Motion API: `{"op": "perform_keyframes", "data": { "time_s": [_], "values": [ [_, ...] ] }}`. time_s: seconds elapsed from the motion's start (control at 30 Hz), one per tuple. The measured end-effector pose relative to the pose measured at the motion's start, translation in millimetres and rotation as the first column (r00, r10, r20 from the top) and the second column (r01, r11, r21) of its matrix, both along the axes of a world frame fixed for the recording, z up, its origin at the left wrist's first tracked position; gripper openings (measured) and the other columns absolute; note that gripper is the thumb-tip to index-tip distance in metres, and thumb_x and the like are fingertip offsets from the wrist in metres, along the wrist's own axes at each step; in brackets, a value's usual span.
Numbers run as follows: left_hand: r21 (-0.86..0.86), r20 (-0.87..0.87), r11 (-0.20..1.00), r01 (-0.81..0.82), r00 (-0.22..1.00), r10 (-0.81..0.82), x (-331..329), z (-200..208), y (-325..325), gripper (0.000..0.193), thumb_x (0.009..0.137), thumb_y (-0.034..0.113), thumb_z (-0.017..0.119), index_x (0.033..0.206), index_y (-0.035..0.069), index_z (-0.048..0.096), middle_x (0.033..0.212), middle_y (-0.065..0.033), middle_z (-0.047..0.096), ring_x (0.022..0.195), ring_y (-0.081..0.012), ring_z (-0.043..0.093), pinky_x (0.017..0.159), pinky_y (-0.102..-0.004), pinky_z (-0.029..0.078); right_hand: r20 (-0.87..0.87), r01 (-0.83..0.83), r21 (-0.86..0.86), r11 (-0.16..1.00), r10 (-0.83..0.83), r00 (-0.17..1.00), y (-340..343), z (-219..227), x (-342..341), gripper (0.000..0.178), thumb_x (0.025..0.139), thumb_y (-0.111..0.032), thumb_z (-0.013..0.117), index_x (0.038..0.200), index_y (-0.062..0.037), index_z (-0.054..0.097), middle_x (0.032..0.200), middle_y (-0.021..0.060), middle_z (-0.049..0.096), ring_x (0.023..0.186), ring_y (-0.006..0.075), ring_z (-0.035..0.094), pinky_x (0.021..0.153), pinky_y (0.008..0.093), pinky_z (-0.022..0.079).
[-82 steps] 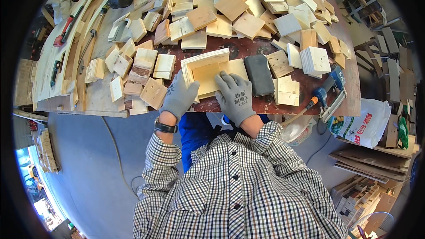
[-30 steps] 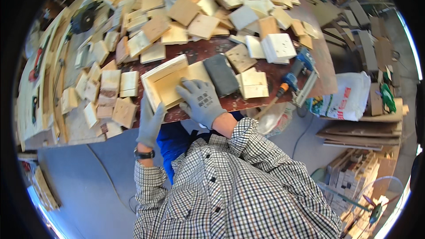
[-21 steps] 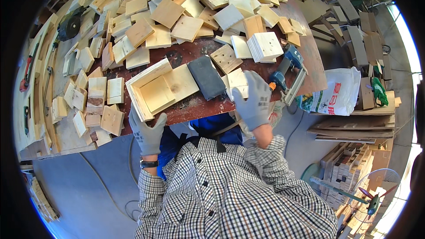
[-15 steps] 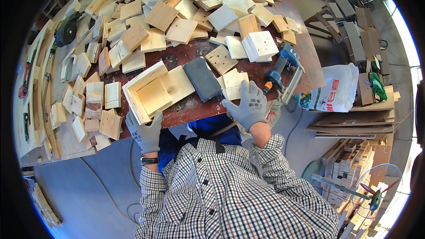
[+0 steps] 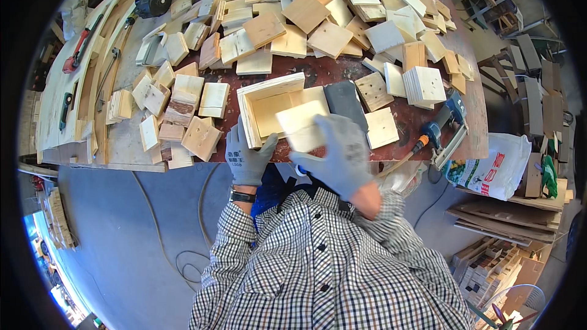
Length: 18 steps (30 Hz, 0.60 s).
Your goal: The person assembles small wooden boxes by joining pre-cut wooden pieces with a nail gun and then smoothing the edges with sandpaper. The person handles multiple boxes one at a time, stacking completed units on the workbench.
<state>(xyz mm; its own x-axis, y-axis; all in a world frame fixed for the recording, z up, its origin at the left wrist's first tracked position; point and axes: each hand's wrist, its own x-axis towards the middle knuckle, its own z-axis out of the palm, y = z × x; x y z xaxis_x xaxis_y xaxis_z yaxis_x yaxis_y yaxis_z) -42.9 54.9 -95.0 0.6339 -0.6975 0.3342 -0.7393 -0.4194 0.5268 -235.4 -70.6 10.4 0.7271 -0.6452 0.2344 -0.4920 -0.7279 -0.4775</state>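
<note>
A pale open wooden box (image 5: 249, 112) lies near the table's front edge. My gloved left hand (image 5: 247, 156) grips its near left corner, thumb along the near side. In my gloved right hand (image 5: 343, 154) is a small square wooden board (image 5: 298, 127), blurred by motion, above the right part of the box. A dark grey block (image 5: 346, 101) stands against the box's right end, partly behind my right hand. Right of it lies another square wooden board (image 5: 382, 128). Farther right rests a blue nail gun (image 5: 441, 123) with an orange hose fitting.
A big heap of loose wooden squares (image 5: 306, 12) covers the back of the red-brown table (image 5: 293, 67). Stacked boards (image 5: 425, 85) stand beside the nail gun. Long strips and a red-handled tool (image 5: 78, 49) lie at left. A white sack (image 5: 492, 165) sits off the table's right edge.
My right hand has picked up a square board and moved it left, over the box. My left hand keeps its hold on the box. The whole view has shifted, with the table appearing farther right.
</note>
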Motion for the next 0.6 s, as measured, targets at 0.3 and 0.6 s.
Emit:
{"op": "perform_keyframes", "data": {
  "time_s": [0.3, 0.6],
  "values": [
    [-0.008, 0.0, 1.0, -0.016, 1.0, 0.016, -1, -2, 1, 0.086, 0.074, 0.037, 0.088, 0.146, 0.003, 0.056, 0.119, -0.0158, 0.066, 0.102, -0.0357, 0.065, 0.089, -0.0457, 0.058, 0.142, -0.01, -0.079, 0.997, 0.021, 0.99, 5, -86, 61, 0.061, 0.087, -0.037, 0.08, 0.139, -0.0097, 0.064, 0.145, 0.0204, 0.056, 0.12, 0.042, 0.058, 0.101, 0.0535, 0.048],
    [0.009, 0.037, 1.0, 0.007, 0.999, -0.007, 4, 2, 1, 0.097, 0.073, 0.061, 0.091, 0.138, -0.003, 0.057, 0.117, -0.0166, 0.067, 0.105, -0.0355, 0.068, 0.088, -0.0457, 0.059, 0.129, -0.01, 0.133, 0.991, -0.007, 0.992, -15, -89, 62, 0.08, 0.082, -0.038, 0.086, 0.149, -0.0077, 0.055, 0.146, 0.0183, 0.059, 0.125, 0.0397, 0.06, 0.105, 0.049, 0.052]
  ]
}}
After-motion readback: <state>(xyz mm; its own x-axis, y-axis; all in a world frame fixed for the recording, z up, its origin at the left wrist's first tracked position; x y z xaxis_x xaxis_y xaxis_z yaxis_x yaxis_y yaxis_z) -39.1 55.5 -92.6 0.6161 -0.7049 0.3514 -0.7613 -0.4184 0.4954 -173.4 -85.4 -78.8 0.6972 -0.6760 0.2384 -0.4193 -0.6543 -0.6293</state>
